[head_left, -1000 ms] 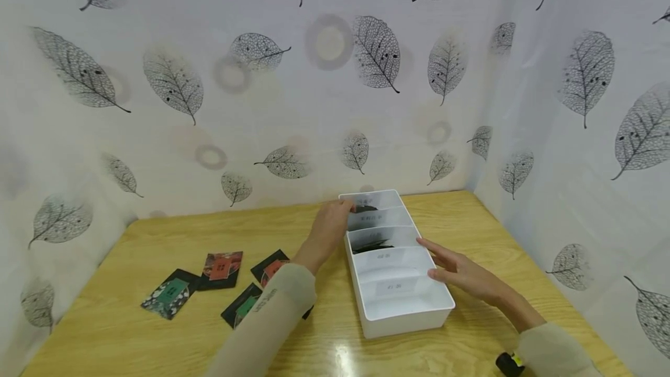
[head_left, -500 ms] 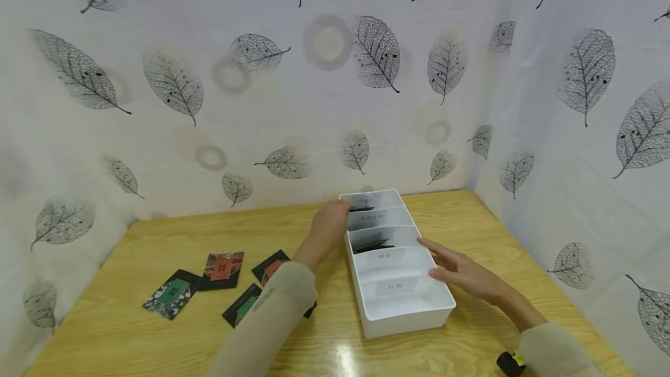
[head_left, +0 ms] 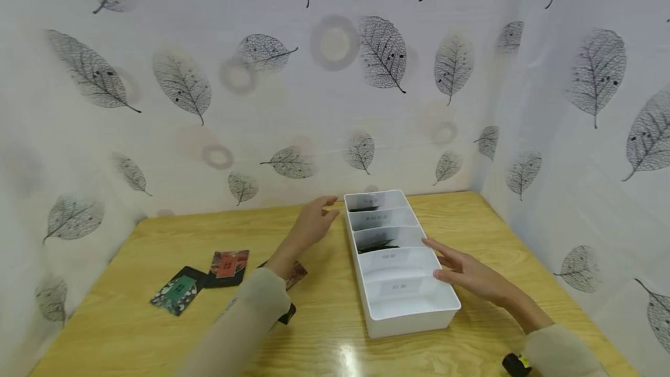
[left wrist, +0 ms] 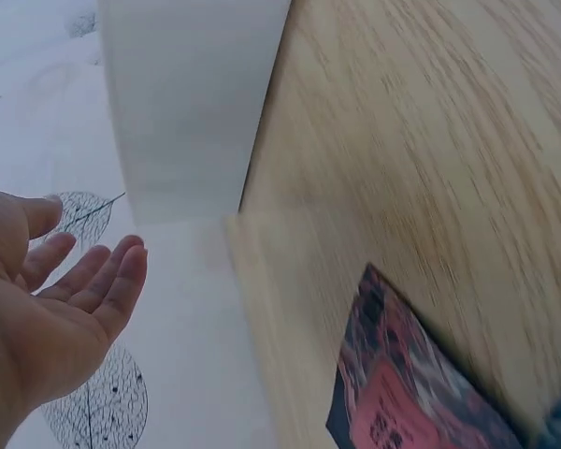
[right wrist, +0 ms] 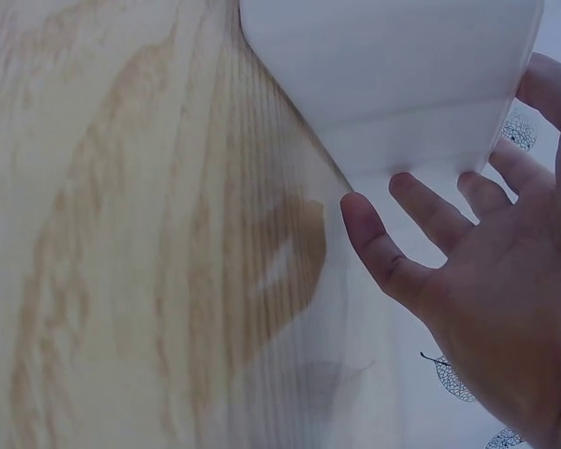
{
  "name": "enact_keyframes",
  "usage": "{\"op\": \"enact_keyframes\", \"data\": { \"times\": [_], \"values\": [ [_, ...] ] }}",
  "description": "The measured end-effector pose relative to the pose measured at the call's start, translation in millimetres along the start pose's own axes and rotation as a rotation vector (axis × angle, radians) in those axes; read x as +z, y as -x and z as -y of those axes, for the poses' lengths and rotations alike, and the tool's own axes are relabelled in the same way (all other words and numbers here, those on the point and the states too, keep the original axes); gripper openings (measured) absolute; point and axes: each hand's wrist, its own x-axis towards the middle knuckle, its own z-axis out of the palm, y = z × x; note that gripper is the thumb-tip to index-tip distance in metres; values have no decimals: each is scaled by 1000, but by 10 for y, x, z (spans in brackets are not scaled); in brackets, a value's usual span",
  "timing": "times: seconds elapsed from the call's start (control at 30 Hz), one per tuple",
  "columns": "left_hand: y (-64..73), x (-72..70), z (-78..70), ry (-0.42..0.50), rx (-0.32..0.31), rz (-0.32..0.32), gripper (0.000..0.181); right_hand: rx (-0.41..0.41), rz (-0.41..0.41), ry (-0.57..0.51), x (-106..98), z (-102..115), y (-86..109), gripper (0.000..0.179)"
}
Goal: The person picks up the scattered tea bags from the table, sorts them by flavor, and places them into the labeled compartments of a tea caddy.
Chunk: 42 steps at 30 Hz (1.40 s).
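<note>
A long white divided box (head_left: 413,326) stands on the table, with labels on its compartment walls. Dark flat packets (head_left: 378,246) lie in its middle compartment, and another dark packet (head_left: 364,209) is in the farthest one. My left hand (head_left: 312,223) hovers just left of the box's far end, fingers loosely spread and holding nothing; the left wrist view shows its bare palm (left wrist: 61,327). My right hand (head_left: 468,275) rests its fingertips on the box's right side. In the right wrist view those fingers (right wrist: 430,210) are extended along the white wall.
On the table's left lie a green-labelled packet (head_left: 178,291) and a red-labelled packet (head_left: 228,266), touching. My left sleeve partly covers other packets (head_left: 296,274). A small black and yellow object (head_left: 515,364) sits by my right sleeve. Leaf-patterned curtain (head_left: 335,103) lines the back and sides.
My left hand has come out of the farthest compartment and moved left, its fingers spreading, leaving a dark packet inside. My right hand stays at the box's side.
</note>
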Motion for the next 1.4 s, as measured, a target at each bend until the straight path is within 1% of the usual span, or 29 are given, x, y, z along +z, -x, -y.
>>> {"op": "enact_keyframes", "data": {
  "times": [0.1,0.27,0.37,0.53,0.7,0.8,0.9,1.07,1.2,1.27,1.4],
  "values": [
    [127,-142,35,24,-36,15,45,-2,-2,14,-20,7,10,67],
    [364,-382,161,45,-76,49,49,-8,5,70,-66,39,15,68],
    [500,-541,240,66,-86,61,50,-11,16,83,-100,56,5,67],
    [720,-801,340,67,-85,84,50,-18,37,74,-144,64,-4,67],
    [925,-980,462,61,-81,82,50,-18,33,82,-146,50,-5,68],
    [1040,-1044,538,61,-94,77,50,-17,30,85,-140,51,-4,69],
    [1172,-1090,578,48,-102,89,51,-17,32,77,-135,47,-7,69],
    [1428,-1137,589,-8,-137,112,53,-22,35,65,-124,33,-23,69],
    [1612,-1141,624,-40,-221,103,52,-22,39,55,-114,21,-32,69],
    [1699,-1128,653,-64,-275,95,51,-17,44,47,-109,16,-34,69],
    [1850,-1094,704,-75,-378,88,52,-12,50,45,-103,18,-40,69]
  ]
}}
